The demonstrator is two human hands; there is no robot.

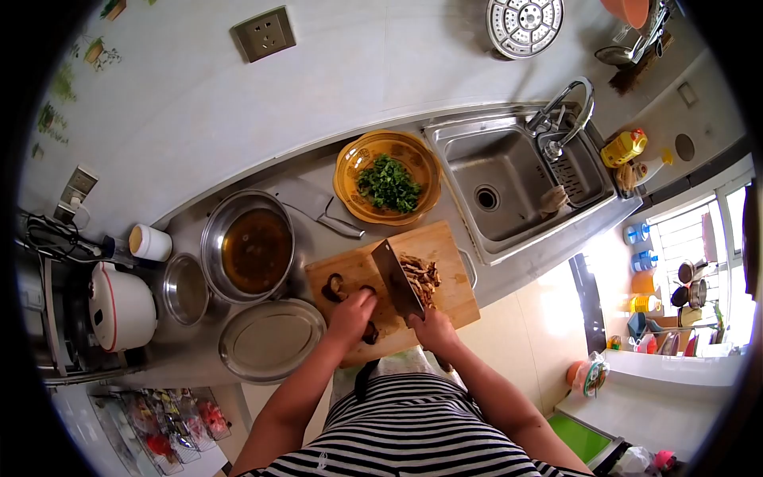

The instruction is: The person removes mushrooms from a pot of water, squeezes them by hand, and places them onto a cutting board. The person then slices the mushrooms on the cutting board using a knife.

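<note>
My right hand [435, 330] grips a cleaver [397, 280], whose broad blade stands on the wooden cutting board [455, 248]. A heap of sliced brown mushrooms [421, 278] lies against the blade's right side. Left of the blade, my left hand [352, 318] has its fingers bunched on a dark mushroom [367, 289], partly hidden by the fingertips. Another dark mushroom [335, 287] rests at the board's left, and a further piece [370, 332] sits beside my left hand.
Behind the board are a yellow bowl [343, 184] of chopped greens and a peeler-like metal tool [342, 226]. To the left stand a steel basin [208, 262] of brown liquid, an oval plate [272, 340], a small steel bowl [186, 288] and a white cooker [123, 307]. A sink [493, 191] lies right.
</note>
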